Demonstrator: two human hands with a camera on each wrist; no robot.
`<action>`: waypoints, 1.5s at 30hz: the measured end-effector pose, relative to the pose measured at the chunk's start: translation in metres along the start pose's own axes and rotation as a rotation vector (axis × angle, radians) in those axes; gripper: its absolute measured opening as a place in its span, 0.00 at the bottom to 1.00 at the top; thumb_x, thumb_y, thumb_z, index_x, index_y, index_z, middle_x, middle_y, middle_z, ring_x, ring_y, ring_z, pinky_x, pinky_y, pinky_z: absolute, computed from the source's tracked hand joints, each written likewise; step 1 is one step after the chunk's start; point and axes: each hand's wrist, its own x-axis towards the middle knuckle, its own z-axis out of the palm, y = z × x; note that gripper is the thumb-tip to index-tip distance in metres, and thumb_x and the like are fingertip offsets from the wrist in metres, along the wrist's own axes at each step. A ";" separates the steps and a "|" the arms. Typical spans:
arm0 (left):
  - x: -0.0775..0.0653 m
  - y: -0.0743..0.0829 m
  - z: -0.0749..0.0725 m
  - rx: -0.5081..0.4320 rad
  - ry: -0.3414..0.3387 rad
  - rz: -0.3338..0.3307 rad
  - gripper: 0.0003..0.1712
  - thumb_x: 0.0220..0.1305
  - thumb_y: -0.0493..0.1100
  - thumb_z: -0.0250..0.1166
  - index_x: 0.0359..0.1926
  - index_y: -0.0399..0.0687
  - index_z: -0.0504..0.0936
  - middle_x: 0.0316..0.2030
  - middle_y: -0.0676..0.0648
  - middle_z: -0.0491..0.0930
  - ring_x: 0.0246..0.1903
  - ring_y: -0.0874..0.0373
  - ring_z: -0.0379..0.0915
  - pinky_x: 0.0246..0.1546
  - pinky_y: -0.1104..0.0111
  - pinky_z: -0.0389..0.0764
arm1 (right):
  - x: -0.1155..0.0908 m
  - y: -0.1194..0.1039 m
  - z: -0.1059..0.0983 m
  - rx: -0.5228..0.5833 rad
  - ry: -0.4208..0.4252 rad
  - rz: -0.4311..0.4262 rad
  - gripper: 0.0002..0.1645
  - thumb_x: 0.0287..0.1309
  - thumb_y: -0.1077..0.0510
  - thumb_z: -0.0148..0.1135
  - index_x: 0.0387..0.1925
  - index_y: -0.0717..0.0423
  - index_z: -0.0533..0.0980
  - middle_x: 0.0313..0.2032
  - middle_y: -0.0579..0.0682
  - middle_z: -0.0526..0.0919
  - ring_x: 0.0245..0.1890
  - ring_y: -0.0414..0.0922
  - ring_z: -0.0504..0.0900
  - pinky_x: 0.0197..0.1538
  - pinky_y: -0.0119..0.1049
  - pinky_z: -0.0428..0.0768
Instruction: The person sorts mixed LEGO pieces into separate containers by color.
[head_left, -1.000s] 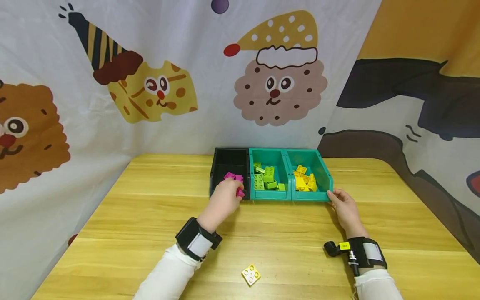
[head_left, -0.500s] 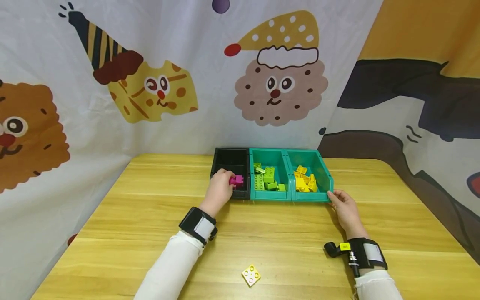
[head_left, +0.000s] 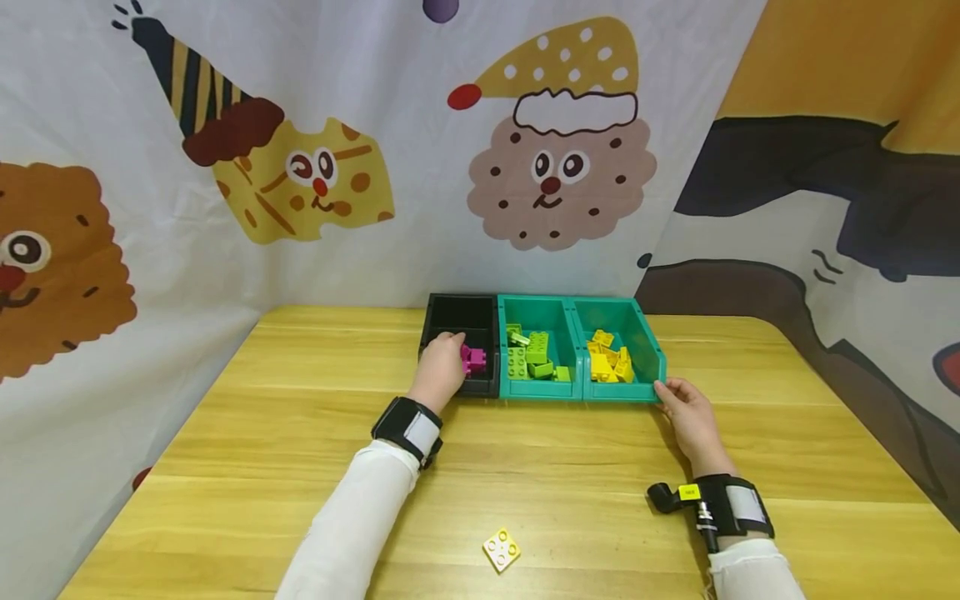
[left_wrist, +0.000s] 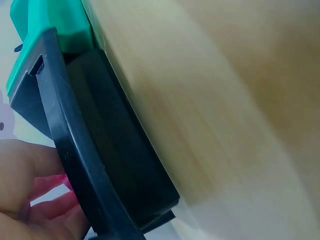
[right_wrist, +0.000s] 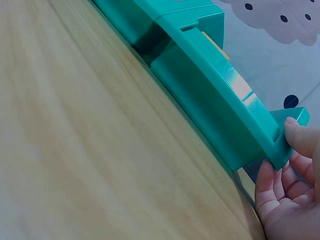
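Note:
My left hand reaches over the front edge of a black bin, beside magenta toy bricks. In the left wrist view its curled fingers sit behind the bin's rim, with a bit of pink near them; the fingertips are partly hidden, so a grasp cannot be confirmed. My right hand pinches the front right corner of the right-hand teal bin, thumb on top and fingers below. Yellow bricks lie in that bin. Green bricks fill part of the middle teal bin.
The three bins stand side by side at the back of the wooden table, against a printed cloth. A pale yellow square brick lies alone near the table's front.
My left hand has shifted left and slightly back within the black bin, and the magenta brick seen by its fingers is now mostly covered. My right hand stays at the teal corner.

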 end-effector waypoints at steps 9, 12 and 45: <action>0.008 0.004 0.004 0.058 -0.031 -0.037 0.21 0.59 0.32 0.61 0.56 0.37 0.76 0.49 0.36 0.78 0.49 0.44 0.76 0.53 0.57 0.76 | -0.001 0.001 -0.001 -0.023 -0.012 0.012 0.12 0.64 0.49 0.55 0.41 0.53 0.71 0.30 0.33 0.71 0.34 0.32 0.70 0.39 0.21 0.73; 0.010 0.004 0.006 0.051 -0.016 -0.032 0.21 0.59 0.31 0.61 0.55 0.37 0.76 0.48 0.37 0.79 0.48 0.44 0.77 0.52 0.57 0.77 | 0.000 0.001 -0.001 -0.006 -0.020 0.003 0.09 0.64 0.49 0.56 0.38 0.49 0.71 0.30 0.33 0.71 0.35 0.32 0.70 0.39 0.20 0.73; 0.012 0.007 -0.008 -0.069 -0.041 -0.019 0.23 0.67 0.39 0.55 0.61 0.38 0.70 0.67 0.32 0.58 0.69 0.39 0.51 0.67 0.53 0.58 | 0.000 0.000 -0.001 0.006 -0.018 -0.009 0.09 0.64 0.50 0.56 0.39 0.51 0.71 0.30 0.33 0.71 0.33 0.31 0.70 0.38 0.21 0.73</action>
